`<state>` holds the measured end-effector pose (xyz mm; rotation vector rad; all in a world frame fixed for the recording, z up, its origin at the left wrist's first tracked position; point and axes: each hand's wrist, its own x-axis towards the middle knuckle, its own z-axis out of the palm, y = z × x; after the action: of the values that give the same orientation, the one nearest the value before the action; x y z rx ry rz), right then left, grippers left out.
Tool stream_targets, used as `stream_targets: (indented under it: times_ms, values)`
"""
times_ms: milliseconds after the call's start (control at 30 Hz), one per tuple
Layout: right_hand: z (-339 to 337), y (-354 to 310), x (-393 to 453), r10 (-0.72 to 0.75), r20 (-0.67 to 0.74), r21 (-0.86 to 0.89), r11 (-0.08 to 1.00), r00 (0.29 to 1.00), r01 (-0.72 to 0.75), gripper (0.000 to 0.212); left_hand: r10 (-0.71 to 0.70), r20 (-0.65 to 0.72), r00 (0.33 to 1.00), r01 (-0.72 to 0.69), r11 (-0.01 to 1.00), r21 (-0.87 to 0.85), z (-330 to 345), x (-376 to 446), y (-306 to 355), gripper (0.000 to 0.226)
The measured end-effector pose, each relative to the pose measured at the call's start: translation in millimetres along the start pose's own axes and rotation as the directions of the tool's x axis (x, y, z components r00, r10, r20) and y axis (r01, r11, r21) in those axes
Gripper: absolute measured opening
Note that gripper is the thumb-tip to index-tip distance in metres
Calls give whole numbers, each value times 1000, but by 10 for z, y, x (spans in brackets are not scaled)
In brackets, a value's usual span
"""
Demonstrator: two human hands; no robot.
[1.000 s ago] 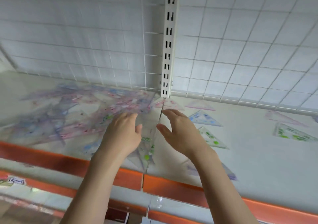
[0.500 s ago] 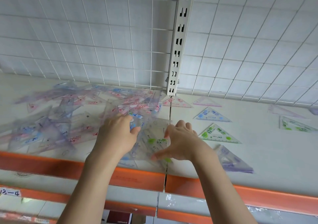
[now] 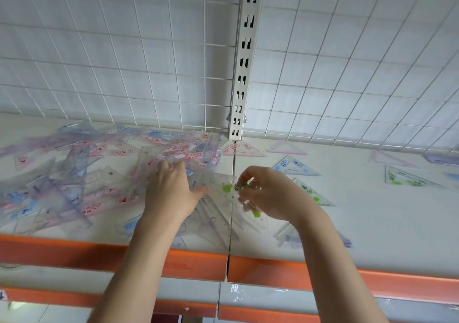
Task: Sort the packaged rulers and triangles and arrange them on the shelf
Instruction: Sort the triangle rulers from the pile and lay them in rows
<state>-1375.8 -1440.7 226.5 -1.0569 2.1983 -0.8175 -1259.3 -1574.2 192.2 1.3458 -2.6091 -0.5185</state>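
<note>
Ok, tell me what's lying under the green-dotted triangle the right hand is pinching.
Under the green-dotted triangle lie more clear packaged triangles, overlapping across the shelf seam. The right hand covers its right corner, so anything beneath there is hidden.

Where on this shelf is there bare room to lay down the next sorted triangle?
Bare shelf lies right of the green-dot triangle, below the far-right green triangle. A smaller strip runs between the blue triangle and the purple triangle. The left half is crowded by the pile.
</note>
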Motion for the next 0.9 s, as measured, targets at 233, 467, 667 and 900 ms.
stream_targets:
  times_ms: [233, 467, 667, 900]
  values:
    - [-287, 175, -5, 30, -56, 293, 956, 998, -13, 9, -29, -49, 998, 32, 997, 64, 34, 26, -2, 46]
    - [-474, 368, -68, 47, 25, 497, 866, 999, -53, 18, -121, -59, 991, 110, 980, -168, 28, -20, -13, 60]
    - [-609, 496, -91, -10, 54, 553, 833, 998, -22, 19, -200, -10, 980, 187, 930, -318, -35, -79, -9, 77]
    - [-757, 605, -70, -6, -120, 593, 802, 993, 77, 10, -253, -92, 963, 190, 881, -433, -58, -171, -48, 57]
